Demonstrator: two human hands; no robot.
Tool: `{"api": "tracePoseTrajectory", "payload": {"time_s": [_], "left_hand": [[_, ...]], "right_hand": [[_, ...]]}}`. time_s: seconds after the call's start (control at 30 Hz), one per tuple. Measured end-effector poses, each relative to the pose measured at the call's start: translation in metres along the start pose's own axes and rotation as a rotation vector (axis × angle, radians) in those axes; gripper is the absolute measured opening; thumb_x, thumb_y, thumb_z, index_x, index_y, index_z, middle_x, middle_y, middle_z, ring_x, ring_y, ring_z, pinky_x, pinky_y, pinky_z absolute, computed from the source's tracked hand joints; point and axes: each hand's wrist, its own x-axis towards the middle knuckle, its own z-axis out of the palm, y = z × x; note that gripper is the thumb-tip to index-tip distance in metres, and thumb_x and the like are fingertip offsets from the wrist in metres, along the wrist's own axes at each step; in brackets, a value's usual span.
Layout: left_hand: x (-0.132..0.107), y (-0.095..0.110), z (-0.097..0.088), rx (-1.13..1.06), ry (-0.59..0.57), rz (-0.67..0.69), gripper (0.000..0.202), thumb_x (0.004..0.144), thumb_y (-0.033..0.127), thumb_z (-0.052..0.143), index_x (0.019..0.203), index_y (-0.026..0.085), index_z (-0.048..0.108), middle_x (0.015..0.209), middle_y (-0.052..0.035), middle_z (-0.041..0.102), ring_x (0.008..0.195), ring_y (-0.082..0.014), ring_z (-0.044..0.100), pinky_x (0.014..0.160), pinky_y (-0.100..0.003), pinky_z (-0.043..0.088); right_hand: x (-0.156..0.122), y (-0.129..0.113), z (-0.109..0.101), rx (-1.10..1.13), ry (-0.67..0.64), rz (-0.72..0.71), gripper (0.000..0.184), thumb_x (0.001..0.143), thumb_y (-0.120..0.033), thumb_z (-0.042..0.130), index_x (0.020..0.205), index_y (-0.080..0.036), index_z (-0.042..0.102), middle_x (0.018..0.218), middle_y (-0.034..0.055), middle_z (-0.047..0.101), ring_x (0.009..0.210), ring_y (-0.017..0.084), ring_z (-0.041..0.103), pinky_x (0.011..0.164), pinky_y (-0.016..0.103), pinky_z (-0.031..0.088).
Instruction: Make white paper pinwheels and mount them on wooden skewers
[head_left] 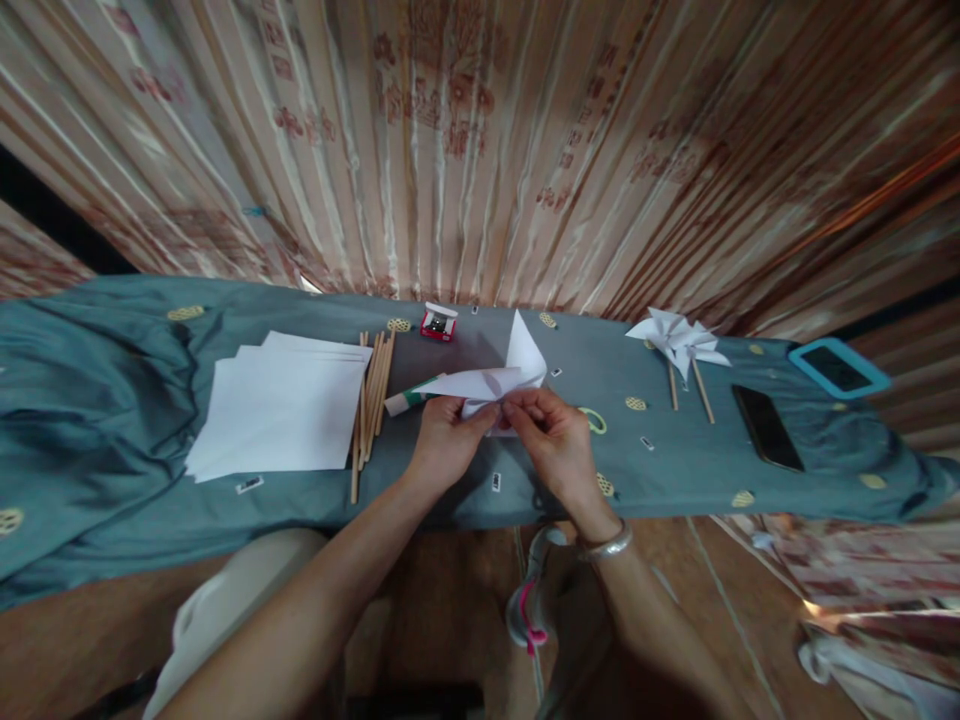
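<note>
forearms (337, 575) lead to left hand (448, 440) and right hand (553, 440) pinching folded paper (527, 362).

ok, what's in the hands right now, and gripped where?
A folded white paper: left hand and right hand pinch it with their fingertips close together, around its near middle part. Fingers hide the exact contact.

We look through one head-worn camera, facing forward and down across the table (690, 470). Our left hand (444, 445) and right hand (556, 435) sit near mid-view, fairly close; the curtain (465, 220) fills the top, the floor (675, 560) shows below.
</note>
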Motion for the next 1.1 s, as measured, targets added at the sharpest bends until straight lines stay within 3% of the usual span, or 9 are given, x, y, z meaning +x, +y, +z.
{"api": "tracePoseTrajectory", "payload": {"time_s": [0.47, 0.7, 0.9, 1.1], "left_hand": [[-0.0021, 0.0061, 0.0033, 0.001, 0.057, -0.073, 0.007, 0.060, 0.019, 0.067, 0.054, 0.018, 0.066, 0.055, 0.0019, 0.061, 0.056, -0.0140, 0.051, 0.056, -0.024, 0.040], [-0.0033, 0.0046, 0.0023, 0.023, 0.054, -0.105, 0.009, 0.061, 0.021, 0.068, 0.053, 0.016, 0.066, 0.055, 0.0009, 0.062, 0.054, -0.0134, 0.050, 0.054, -0.024, 0.040], [-0.0040, 0.0048, 0.0020, -0.027, 0.036, -0.089, 0.009, 0.060, 0.019, 0.068, 0.067, 0.019, 0.075, 0.065, -0.0004, 0.071, 0.059, -0.0164, 0.057, 0.059, -0.026, 0.045], [-0.0012, 0.0010, -0.0004, -0.098, 0.061, -0.080, 0.008, 0.059, 0.024, 0.073, 0.060, 0.016, 0.071, 0.057, 0.0010, 0.066, 0.055, -0.0133, 0.054, 0.059, -0.026, 0.043]], "right_hand": [[-0.0007, 0.0028, 0.0033, -0.005, 0.078, 0.035, 0.011, 0.079, -0.032, 0.062, 0.077, -0.021, 0.063, 0.063, -0.0009, 0.067, 0.057, 0.015, 0.061, 0.058, 0.026, 0.049], [-0.0008, 0.0022, 0.0030, -0.028, 0.114, 0.045, 0.009, 0.078, -0.029, 0.062, 0.075, -0.020, 0.062, 0.059, -0.0019, 0.065, 0.052, 0.013, 0.054, 0.050, 0.023, 0.042], [0.0003, 0.0035, 0.0020, -0.082, 0.135, 0.037, 0.011, 0.077, -0.028, 0.063, 0.068, -0.020, 0.059, 0.054, -0.0042, 0.059, 0.047, 0.011, 0.048, 0.046, 0.022, 0.037], [-0.0030, 0.0019, 0.0018, -0.188, 0.114, 0.022, 0.013, 0.079, -0.033, 0.064, 0.075, -0.020, 0.063, 0.059, -0.0025, 0.062, 0.052, 0.012, 0.054, 0.051, 0.024, 0.040]]}}
